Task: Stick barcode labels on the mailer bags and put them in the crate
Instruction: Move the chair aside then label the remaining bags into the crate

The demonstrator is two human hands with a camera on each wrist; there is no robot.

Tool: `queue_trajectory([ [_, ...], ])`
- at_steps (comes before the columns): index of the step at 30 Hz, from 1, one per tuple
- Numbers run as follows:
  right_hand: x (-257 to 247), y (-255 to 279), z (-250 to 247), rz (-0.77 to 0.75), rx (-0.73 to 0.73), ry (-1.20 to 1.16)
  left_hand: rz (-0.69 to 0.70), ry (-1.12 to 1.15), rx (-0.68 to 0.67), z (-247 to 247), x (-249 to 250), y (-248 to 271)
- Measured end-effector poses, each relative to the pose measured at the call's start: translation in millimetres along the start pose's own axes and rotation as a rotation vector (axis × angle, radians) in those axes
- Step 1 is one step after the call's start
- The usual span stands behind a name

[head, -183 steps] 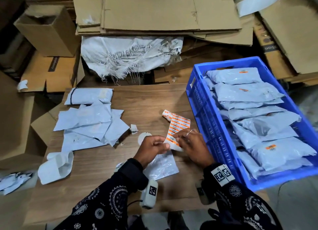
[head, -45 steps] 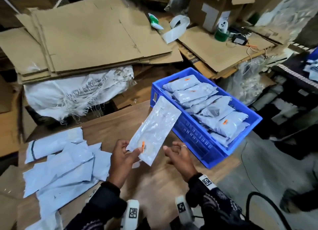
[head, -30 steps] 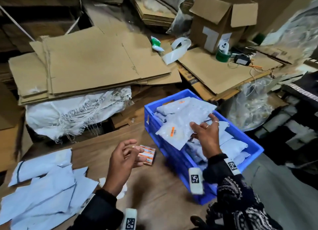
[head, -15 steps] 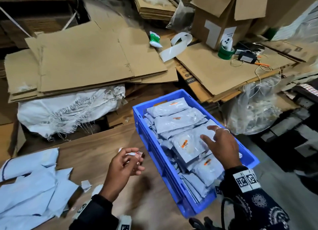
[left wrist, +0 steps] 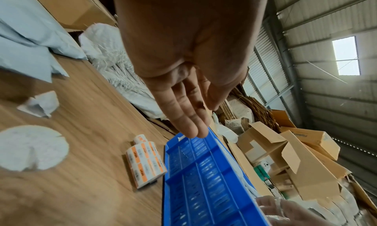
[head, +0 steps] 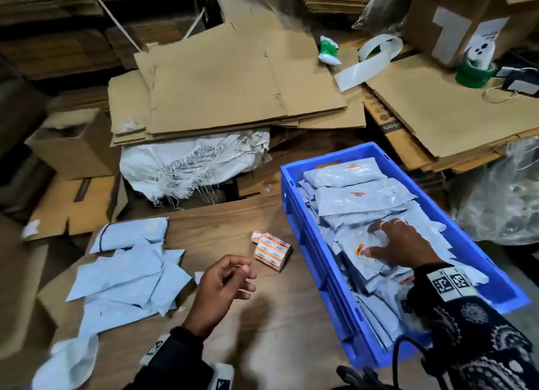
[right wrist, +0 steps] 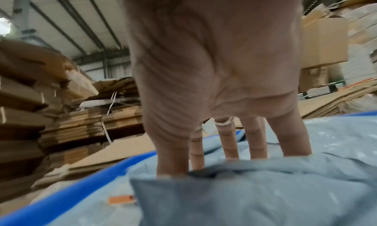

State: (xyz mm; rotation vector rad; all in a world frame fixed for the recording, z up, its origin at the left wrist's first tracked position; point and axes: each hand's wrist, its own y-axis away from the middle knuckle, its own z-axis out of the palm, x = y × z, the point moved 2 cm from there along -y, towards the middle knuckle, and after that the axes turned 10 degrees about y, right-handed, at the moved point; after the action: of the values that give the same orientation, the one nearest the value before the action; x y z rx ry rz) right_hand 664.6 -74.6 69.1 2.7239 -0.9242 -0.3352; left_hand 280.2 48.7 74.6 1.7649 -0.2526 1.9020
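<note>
A blue crate [head: 287, 185] at the table's right edge holds several grey mailer bags with orange barcode labels. My right hand [head: 379, 241] is inside it, fingers spread and pressing on the top labelled bag [head: 354, 261]. The right wrist view shows those fingers [right wrist: 255, 142] sinking into the grey bag [right wrist: 244, 194], with an orange label [right wrist: 120, 199] beside it. My left hand [head: 242, 276] hovers over the table, loosely open and holding nothing. The orange label roll [head: 272, 251] lies on the wood between that hand and the crate. The left wrist view shows the same label roll [left wrist: 146, 161] next to the crate wall [left wrist: 204, 181].
A pile of unlabelled grey mailers [head: 125, 273] covers the table's left side. A round white paper disc [left wrist: 30, 149] and scraps lie near the front. Flat cardboard sheets [head: 221, 83], a torn white sack [head: 192, 162] and boxes crowd the space behind the table.
The right hand carried the labelled bag into the crate, laid it on the others and now presses on it. The left hand has opened and drawn back from the label roll.
</note>
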Motion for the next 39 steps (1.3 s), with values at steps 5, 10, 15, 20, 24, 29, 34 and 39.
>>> queue_trajectory([
  [5,-28,25,-42,-0.050,0.305,-0.084,0.013,-0.036,0.050,-44,3,14],
  [10,-136,64,-61,-0.261,0.452,-0.274,0.094,-0.185,0.172,-121,-2,31],
  [15,-268,68,7,-0.486,0.254,-0.422,0.060,-0.199,0.368,-214,-10,54],
  [20,-401,57,112,-0.667,-0.028,-0.314,0.012,-0.167,0.386,-283,-21,84],
  [24,-497,40,151,-0.774,-0.121,-0.144,0.009,-0.137,0.360,-317,-33,107],
  [29,-589,8,175,-0.781,-0.119,0.099,-0.007,-0.097,0.387,-352,-40,125],
  [34,-621,-18,198,-0.785,-0.125,0.265,-0.028,-0.054,0.434,-377,-41,134],
  [39,-615,-17,193,-0.723,-0.098,0.292,-0.033,-0.066,0.423,-388,-38,135],
])
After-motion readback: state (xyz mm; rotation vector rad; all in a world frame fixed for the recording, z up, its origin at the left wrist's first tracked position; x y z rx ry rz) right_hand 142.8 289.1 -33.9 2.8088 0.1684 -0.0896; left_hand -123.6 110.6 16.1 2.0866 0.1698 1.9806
